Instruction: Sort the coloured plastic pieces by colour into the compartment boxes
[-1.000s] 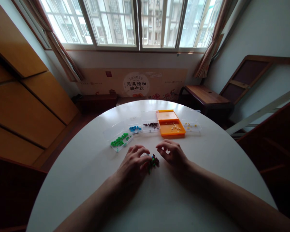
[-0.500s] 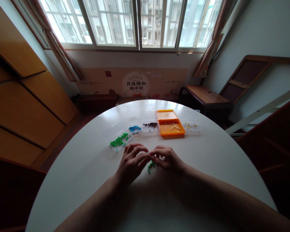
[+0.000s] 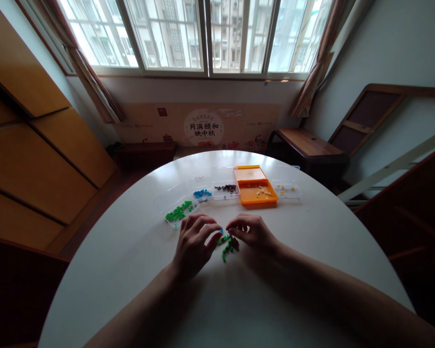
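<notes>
Above the white table my left hand [image 3: 197,241] pinches a small blue block [image 3: 221,231] between thumb and forefinger, much of it covered by the fingertips. My right hand [image 3: 252,233] is a short way to the right, its thumb and fingertips drawn together. Whatever those fingertips hold, if anything, is too small to make out. On the table between and just below the hands lies a little cluster of green and brown blocks [image 3: 231,244], with a blue bit at its top.
Beyond my hands stand clear boxes with green blocks [image 3: 179,210], blue blocks [image 3: 202,194], dark brown blocks [image 3: 225,188] and yellow blocks [image 3: 285,188]. An open orange box [image 3: 258,199] holds cream pieces. These sit on a round white table [image 3: 112,256].
My hands have moved apart, the left one a little to the left. The green and brown cluster between them shows more fully, and the blue block is now seen at the left fingertips.
</notes>
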`<move>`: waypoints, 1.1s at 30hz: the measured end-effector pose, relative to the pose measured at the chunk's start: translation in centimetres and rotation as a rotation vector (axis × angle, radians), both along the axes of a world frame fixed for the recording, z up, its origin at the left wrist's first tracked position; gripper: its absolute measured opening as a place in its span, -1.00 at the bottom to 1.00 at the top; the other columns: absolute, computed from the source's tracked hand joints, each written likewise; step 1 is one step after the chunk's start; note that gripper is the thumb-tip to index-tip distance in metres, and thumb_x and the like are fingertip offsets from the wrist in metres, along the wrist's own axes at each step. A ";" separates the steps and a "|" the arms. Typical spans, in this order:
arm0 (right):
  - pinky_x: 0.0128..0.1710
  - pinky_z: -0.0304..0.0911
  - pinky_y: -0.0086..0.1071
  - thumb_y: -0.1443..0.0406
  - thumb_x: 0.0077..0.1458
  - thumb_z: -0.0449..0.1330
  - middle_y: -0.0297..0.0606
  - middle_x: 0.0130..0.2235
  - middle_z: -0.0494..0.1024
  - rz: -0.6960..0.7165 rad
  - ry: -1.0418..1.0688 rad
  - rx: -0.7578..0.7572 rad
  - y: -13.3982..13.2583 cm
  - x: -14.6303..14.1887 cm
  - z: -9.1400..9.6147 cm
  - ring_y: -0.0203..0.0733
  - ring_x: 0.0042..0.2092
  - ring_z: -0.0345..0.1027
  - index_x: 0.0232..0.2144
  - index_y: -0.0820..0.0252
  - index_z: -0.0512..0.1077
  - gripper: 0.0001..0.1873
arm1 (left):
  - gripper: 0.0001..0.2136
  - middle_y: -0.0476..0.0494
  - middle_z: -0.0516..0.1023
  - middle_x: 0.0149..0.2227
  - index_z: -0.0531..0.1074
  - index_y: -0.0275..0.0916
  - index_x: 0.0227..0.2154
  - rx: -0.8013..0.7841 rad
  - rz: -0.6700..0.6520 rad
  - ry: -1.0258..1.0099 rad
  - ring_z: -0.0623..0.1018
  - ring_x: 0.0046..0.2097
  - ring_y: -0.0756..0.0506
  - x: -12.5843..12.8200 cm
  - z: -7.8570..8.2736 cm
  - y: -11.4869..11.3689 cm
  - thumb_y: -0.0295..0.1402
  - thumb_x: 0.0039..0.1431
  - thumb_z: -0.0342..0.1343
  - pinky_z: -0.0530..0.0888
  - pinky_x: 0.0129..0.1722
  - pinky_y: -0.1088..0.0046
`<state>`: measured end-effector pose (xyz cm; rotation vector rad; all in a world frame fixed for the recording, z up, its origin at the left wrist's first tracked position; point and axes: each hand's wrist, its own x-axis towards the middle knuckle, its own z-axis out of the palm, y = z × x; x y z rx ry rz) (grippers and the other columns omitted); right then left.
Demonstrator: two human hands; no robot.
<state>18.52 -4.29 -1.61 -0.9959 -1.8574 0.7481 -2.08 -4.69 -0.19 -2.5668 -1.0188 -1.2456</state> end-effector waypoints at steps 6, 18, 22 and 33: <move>-0.45 0.24 -0.45 0.30 0.06 0.25 -0.28 -0.45 0.58 -0.225 -0.072 0.063 4.3 0.9 1.3 -0.32 -0.49 0.31 -0.39 0.20 0.56 -0.90 | -0.98 -0.08 0.55 -0.30 0.47 -0.19 -0.35 -0.035 0.040 0.004 0.43 -0.13 -0.13 -0.1 0.2 0.1 -0.42 0.15 0.16 0.31 -0.11 0.27; -0.37 0.30 -0.37 0.31 0.04 0.20 -0.23 -0.41 0.59 -0.455 -0.077 0.076 9.0 0.9 1.8 -0.29 -0.48 0.34 -0.32 0.25 0.57 -0.82 | -0.87 -0.09 0.54 -0.26 0.46 -0.18 -0.33 -0.090 0.026 0.025 0.42 -0.10 -0.14 -0.6 -0.6 0.3 -0.53 0.12 0.08 0.30 -0.08 0.23; -0.38 0.27 -0.41 0.32 0.07 0.18 -0.23 -0.39 0.57 -0.365 -0.098 0.146 6.5 1.3 1.0 -0.32 -0.48 0.31 -0.35 0.25 0.56 -0.84 | -0.79 -0.10 0.52 -0.23 0.45 -0.19 -0.35 -0.159 -0.008 0.035 0.40 -0.08 -0.16 -0.6 -0.6 0.2 -0.60 0.02 0.03 0.29 -0.07 0.20; -0.41 0.23 -0.46 0.34 0.13 0.16 -0.29 -0.42 0.51 -0.199 -0.143 0.193 1.8 1.3 -0.4 -0.34 -0.46 0.30 -0.33 0.20 0.53 -0.87 | -0.94 -0.13 0.50 -0.14 0.47 -0.17 -0.36 -0.237 -0.070 0.212 0.37 0.00 -0.21 0.0 -0.3 -0.2 -0.43 0.08 0.14 0.28 -0.01 0.14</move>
